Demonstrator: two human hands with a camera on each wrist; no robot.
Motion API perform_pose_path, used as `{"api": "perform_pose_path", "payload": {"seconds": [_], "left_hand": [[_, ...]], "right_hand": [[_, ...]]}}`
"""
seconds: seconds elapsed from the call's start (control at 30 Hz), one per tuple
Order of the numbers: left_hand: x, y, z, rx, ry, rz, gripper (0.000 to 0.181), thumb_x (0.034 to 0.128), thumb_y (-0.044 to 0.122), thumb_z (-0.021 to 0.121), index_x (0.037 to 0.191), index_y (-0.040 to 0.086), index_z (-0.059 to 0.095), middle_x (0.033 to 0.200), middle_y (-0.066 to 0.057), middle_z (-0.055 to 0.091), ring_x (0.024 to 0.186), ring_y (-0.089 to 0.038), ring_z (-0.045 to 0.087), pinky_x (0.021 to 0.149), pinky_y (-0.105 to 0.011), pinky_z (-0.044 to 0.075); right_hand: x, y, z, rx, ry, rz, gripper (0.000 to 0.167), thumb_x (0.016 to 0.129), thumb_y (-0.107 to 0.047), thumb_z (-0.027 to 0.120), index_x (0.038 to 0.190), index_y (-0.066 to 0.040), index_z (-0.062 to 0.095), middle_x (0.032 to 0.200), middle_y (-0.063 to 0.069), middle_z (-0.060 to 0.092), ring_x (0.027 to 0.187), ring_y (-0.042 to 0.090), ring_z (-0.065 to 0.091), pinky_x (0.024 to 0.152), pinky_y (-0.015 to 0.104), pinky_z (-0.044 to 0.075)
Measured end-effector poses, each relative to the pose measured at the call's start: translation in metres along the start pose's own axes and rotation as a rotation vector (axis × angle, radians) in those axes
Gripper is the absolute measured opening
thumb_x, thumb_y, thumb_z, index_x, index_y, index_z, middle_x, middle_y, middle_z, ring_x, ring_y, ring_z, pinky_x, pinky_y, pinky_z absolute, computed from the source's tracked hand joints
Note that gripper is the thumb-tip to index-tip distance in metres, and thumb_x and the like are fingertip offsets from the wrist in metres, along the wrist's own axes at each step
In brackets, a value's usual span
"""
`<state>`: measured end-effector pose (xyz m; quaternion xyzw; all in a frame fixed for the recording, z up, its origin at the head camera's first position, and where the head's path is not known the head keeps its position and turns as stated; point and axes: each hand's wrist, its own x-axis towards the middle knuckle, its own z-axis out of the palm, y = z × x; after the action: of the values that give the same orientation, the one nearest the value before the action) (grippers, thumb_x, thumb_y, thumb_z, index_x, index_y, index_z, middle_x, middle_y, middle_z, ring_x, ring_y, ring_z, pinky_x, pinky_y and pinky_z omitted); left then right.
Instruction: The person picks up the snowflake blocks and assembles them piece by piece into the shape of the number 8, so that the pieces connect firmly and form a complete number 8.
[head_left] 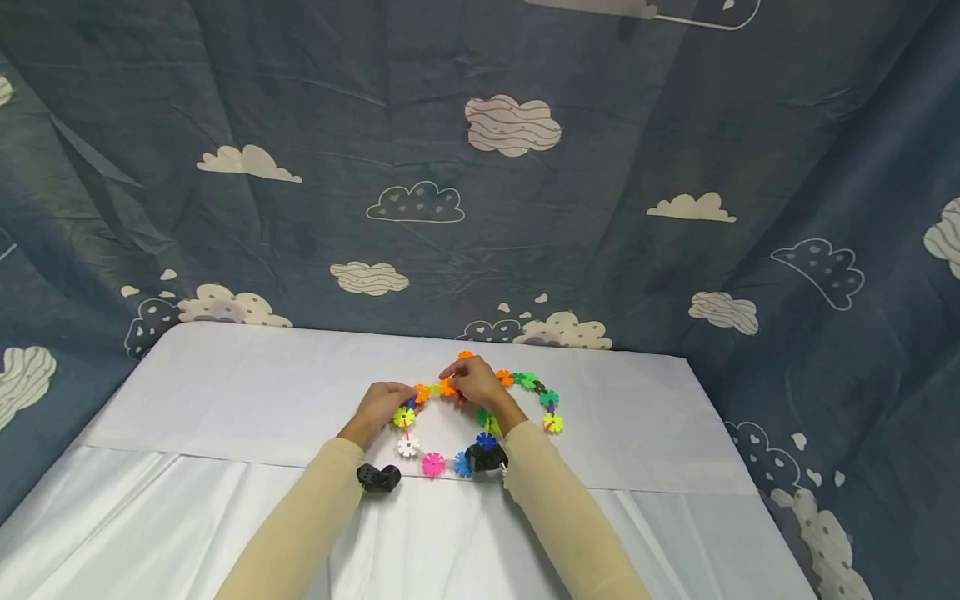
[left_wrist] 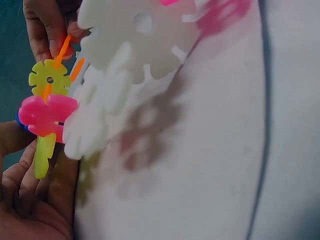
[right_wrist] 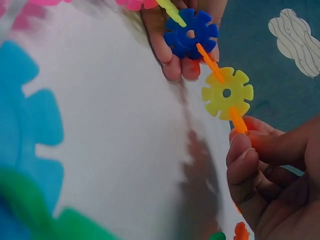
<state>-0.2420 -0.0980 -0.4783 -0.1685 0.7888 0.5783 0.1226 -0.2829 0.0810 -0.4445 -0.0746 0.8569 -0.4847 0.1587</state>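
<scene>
Notched plastic snowflake discs are linked edge to edge in a colourful chain. My left hand [head_left: 378, 410] holds it at the left, its fingers round a blue snowflake disc [right_wrist: 191, 34]. My right hand [head_left: 477, 382] pinches an orange snowflake disc [right_wrist: 239, 121] between thumb and fingertips. Between the hands, a yellow snowflake disc [right_wrist: 227, 93] is joined to orange ones on both sides. From the left hand, the chain curves toward the person through a white disc [head_left: 408, 447] and a pink disc [head_left: 432, 465] to a blue disc [head_left: 486, 442] beside the right wrist. The right forearm hides part of it.
Right of the right hand, an arc of green discs [head_left: 529, 380] ends in a yellow disc [head_left: 552, 423]. An orange disc [head_left: 466, 356] lies beyond that hand. A white cloth [head_left: 247, 392] covers the table; a dark cloud-print curtain [head_left: 420, 275] hangs behind it.
</scene>
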Motion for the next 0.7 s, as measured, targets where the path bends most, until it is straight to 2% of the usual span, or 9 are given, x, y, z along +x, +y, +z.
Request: {"api": "perform_pose_path", "payload": {"seconds": [0.13,0.23,0.4,0.5,0.57,0.7], "left_hand": [[-0.001,0.001,0.002,-0.006,0.019,-0.002,0.032,0.0984,0.022,0.056,0.117,-0.002,0.062,0.116,-0.017,0.061,0.097,-0.024,0.055,0.088,-0.034,0.049],[-0.001,0.002,0.002,-0.008,0.025,-0.005,0.031,0.0989,0.021,0.055,0.118,-0.003,0.062,0.117,-0.018,0.06,0.099,-0.025,0.054,0.091,-0.036,0.048],[-0.001,0.002,-0.001,-0.025,0.025,0.001,0.031,0.0987,0.02,0.055,0.117,-0.004,0.061,0.117,-0.018,0.06,0.099,-0.025,0.054,0.091,-0.036,0.048],[0.0,0.001,-0.001,-0.041,0.014,0.02,0.031,0.0981,0.019,0.055,0.117,-0.005,0.062,0.117,-0.019,0.06,0.099,-0.024,0.055,0.091,-0.036,0.047],[0.001,0.0,0.0,-0.056,-0.001,0.027,0.031,0.0979,0.018,0.055,0.118,-0.005,0.061,0.118,-0.019,0.06,0.1,-0.024,0.056,0.093,-0.037,0.047],[0.002,-0.001,0.001,-0.063,-0.006,0.028,0.031,0.0978,0.019,0.055,0.117,-0.005,0.061,0.118,-0.019,0.06,0.101,-0.025,0.055,0.096,-0.039,0.045]], "right_hand": [[0.001,-0.001,0.003,0.012,0.046,0.023,0.017,0.092,0.004,0.059,0.102,0.0,0.073,0.084,0.011,0.061,0.051,0.014,0.051,0.049,0.019,0.048],[0.002,-0.003,0.006,0.026,0.069,0.031,0.016,0.091,0.004,0.061,0.101,0.0,0.073,0.088,0.01,0.063,0.052,0.014,0.051,0.05,0.018,0.048],[0.005,-0.006,0.005,-0.033,0.038,-0.038,0.016,0.092,0.004,0.06,0.102,0.0,0.073,0.079,0.008,0.062,0.051,0.013,0.05,0.049,0.019,0.047],[0.007,-0.007,-0.003,-0.096,-0.006,-0.074,0.021,0.093,-0.002,0.06,0.111,-0.001,0.07,0.075,0.009,0.064,0.051,0.015,0.053,0.049,0.023,0.049],[0.01,-0.006,-0.011,-0.121,-0.008,-0.067,0.025,0.093,-0.006,0.061,0.117,-0.002,0.067,0.078,0.011,0.066,0.054,0.017,0.056,0.05,0.025,0.05],[0.018,-0.002,-0.029,-0.147,0.076,0.001,0.028,0.093,-0.01,0.063,0.12,-0.004,0.065,0.092,0.014,0.067,0.061,0.019,0.057,0.051,0.026,0.049]]}}
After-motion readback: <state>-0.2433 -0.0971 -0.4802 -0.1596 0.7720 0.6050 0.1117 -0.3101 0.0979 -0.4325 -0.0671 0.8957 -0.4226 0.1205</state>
